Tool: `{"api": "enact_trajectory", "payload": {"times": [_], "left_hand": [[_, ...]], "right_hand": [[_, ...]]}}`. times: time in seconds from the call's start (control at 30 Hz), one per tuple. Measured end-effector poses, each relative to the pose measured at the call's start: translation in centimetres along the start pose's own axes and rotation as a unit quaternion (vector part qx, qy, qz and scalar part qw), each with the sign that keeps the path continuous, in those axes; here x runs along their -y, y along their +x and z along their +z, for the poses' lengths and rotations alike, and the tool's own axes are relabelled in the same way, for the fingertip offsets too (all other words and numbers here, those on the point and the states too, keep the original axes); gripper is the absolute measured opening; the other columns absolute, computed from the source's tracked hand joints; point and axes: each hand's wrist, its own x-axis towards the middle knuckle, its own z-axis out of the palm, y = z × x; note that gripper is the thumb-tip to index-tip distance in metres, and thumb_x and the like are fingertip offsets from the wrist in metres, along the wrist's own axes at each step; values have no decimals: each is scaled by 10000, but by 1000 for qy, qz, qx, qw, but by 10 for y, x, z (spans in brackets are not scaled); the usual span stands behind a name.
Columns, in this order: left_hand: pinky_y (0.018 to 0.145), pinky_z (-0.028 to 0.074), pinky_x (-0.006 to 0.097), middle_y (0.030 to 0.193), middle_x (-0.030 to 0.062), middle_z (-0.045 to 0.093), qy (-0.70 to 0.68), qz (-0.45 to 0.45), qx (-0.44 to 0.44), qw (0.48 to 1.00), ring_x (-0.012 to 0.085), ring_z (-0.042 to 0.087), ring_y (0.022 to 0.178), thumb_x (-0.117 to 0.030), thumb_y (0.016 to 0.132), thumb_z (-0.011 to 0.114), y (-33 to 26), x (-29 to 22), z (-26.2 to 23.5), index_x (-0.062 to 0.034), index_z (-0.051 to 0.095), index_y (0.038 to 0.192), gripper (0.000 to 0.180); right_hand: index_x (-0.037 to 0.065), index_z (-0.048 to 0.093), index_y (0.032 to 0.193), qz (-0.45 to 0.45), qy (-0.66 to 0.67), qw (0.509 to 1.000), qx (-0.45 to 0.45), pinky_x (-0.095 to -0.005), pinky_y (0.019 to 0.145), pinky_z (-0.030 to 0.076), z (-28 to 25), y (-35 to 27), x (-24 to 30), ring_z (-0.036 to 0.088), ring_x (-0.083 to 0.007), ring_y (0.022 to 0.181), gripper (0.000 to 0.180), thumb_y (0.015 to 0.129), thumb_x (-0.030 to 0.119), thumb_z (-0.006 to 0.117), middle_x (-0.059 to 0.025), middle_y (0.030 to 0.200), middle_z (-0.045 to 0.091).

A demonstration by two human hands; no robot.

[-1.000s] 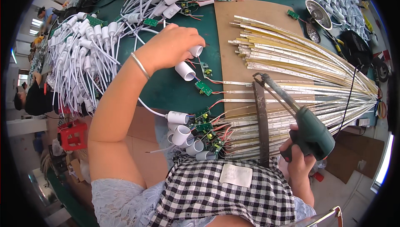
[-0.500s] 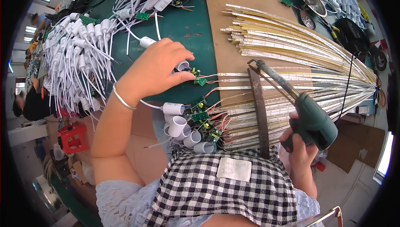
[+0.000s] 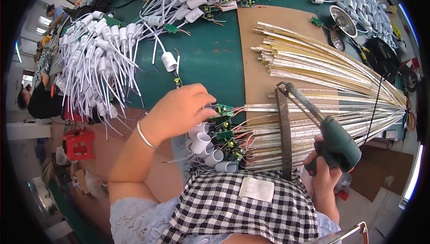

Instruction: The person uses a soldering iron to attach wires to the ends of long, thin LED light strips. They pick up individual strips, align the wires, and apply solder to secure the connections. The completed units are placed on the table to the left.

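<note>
While gripped low, soldering iron (image 3: 333, 134) tip up-left, axis diagonal.

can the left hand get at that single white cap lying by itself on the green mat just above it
Probably yes. The left hand rests on the small green circuit boards, and the lone white cap lies just beyond it on the green mat. Only a thin wire crosses the open stretch between them.

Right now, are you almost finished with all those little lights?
Not nearly. A few green boards already hang wired to strips beside white caps. The left hand touches one board; the right hand grips the soldering iron. Many strips fan out unwired.
</note>
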Motion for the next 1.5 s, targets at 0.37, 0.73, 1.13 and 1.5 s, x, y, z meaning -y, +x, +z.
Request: {"api": "enact_trajectory", "payload": {"times": [0.37, 0.73, 1.13, 1.5], "left_hand": [[918, 429, 393, 1031, 93, 600, 133, 5, -94, 987, 309, 546, 1023, 46, 734, 611, -4, 62, -47, -67, 668, 974, 271], [1038, 323, 441, 1140, 33, 628, 142, -3, -88, 986, 323, 471, 1226, -84, 725, 735, -36, 80, -8, -113, 653, 842, 146], [625, 473, 334, 832, 70, 551, 4, 87, -195, 977, 204, 597, 716, -57, 865, 624, 88, 3, -14, -53, 562, 926, 86], [646, 505, 386, 798, 71, 547, 96, 186, -63, 976, 280, 609, 760, -112, 727, 720, 149, -18, 69, -93, 583, 858, 191]], "right_hand": [[-46, 539, 1228, 18, -22, 998, -55, -206, 501, 406, 9, 3, -3, 550, -99, 563, 423, 846, 134, 509, -89, 698, 620], [-59, 492, 1274, -10, 14, 1000, -23, -242, 536, 463, 11, 7, -5, 606, -136, 635, 453, 857, 112, 538, -161, 1060, 651], [-74, 440, 1306, -11, 89, 993, -72, -248, 483, 472, -10, 13, -5, 644, -182, 661, 510, 867, 127, 603, -205, 1195, 592], [-74, 425, 1317, 0, 97, 992, -83, -266, 516, 492, -21, 11, -6, 647, -198, 674, 504, 864, 94, 572, -214, 1206, 579]]}}
